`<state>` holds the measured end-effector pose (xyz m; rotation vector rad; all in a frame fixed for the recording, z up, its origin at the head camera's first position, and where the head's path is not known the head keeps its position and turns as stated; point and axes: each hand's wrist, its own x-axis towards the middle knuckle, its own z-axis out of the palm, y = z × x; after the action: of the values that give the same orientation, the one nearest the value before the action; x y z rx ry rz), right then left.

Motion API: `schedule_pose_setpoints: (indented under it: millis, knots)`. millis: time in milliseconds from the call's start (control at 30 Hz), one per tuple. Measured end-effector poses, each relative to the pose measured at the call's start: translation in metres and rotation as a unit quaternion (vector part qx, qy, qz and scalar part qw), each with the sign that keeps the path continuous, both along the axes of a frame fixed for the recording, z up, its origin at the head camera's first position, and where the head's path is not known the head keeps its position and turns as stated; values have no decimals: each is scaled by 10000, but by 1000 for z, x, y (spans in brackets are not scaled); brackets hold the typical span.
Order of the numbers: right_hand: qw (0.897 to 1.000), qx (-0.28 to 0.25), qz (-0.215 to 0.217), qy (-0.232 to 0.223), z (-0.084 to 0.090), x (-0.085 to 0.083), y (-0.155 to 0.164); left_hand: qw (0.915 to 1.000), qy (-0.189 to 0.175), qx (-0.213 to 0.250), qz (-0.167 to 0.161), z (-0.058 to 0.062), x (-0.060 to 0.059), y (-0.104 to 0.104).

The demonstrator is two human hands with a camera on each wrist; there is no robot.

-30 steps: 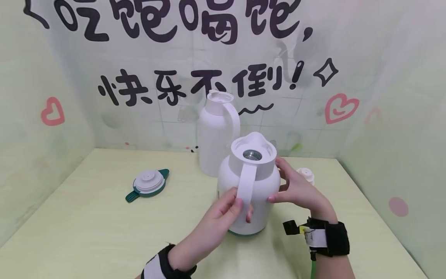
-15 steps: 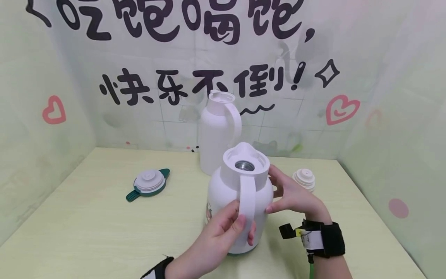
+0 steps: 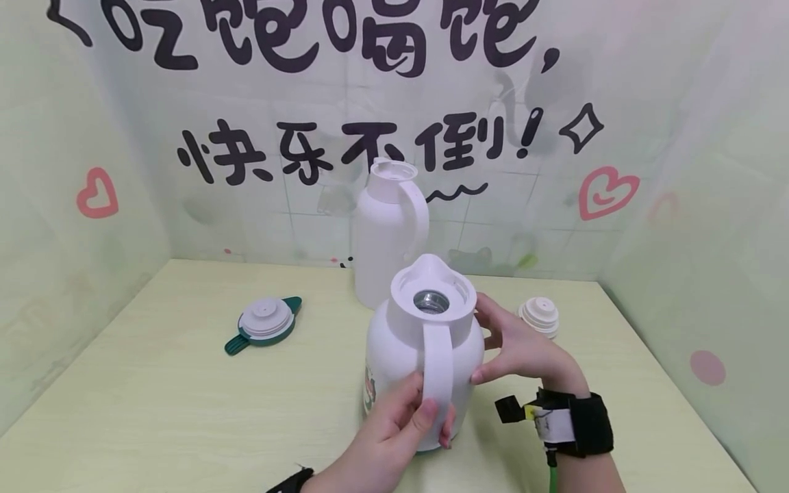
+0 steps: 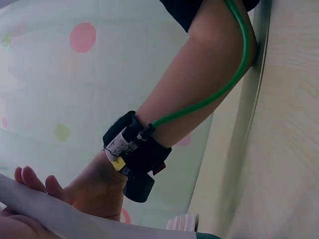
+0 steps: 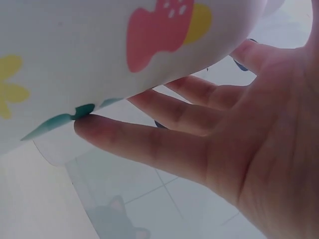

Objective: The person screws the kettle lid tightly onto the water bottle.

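A lidless white thermos jug (image 3: pixel 403 352) stands on the pale green table (image 3: pixel 154 411), its handle (image 3: pixel 438 363) turned toward me. My left hand (image 3: pixel 431 421) grips the lower part of that handle, thumb on the front and fingers curled behind. On the jug's right side rests my right hand (image 3: pixel 505 342), fingers fairly straight against the body. The right wrist view shows those fingers (image 5: pixel 164 144) lying along the jug's printed wall (image 5: pixel 99 55). The left wrist view shows mostly my right forearm with its black wrist strap (image 4: pixel 137 154).
A taller white jug (image 3: pixel 385 236) stands at the back near the wall. A white lid on a green piece (image 3: pixel 265 320) lies to the left. A small white stopper (image 3: pixel 539 316) sits to the right, behind my right hand. Walls close the table on three sides.
The jug has come nearer to me and slightly left, with both hands moving along. My left hand sits lower on the handle. The stopper is now uncovered.
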<state>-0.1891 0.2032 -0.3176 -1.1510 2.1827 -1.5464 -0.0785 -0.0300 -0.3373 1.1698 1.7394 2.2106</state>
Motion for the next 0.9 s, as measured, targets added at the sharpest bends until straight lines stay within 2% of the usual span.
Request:
schedule_pose_setpoints:
  millis: [133,233,367,500,567,667,767,800,900]
  knots:
    - [10000,64,-51,17,0,2,1,10000,1,19,34,-6,3,1]
    - [10000,67,-48,-26,-1,3,2,9997,244,73,3,-12,3,2]
    - [10000,59,-37,-53,-1,4,2,9962,853,173,13,-19,1,4]
    - [10000,47,-16,-82,0,6,3,9922,1225,223,-3,-22,0,6]
    - [9999,45,0,-123,0,7,3,9927,1195,165,1,-21,1,5]
    - [9999,80,-42,-125,0,7,2,9978,654,-81,42,-16,4,1]
    - [9999,129,-84,-76,0,6,2,9992,266,-291,103,-8,7,-2]
    - [9999,127,-78,-67,0,6,2,9991,217,-333,114,-6,7,-3]
    - [9999,117,-31,-86,0,6,3,9984,420,-354,108,-2,7,-4]
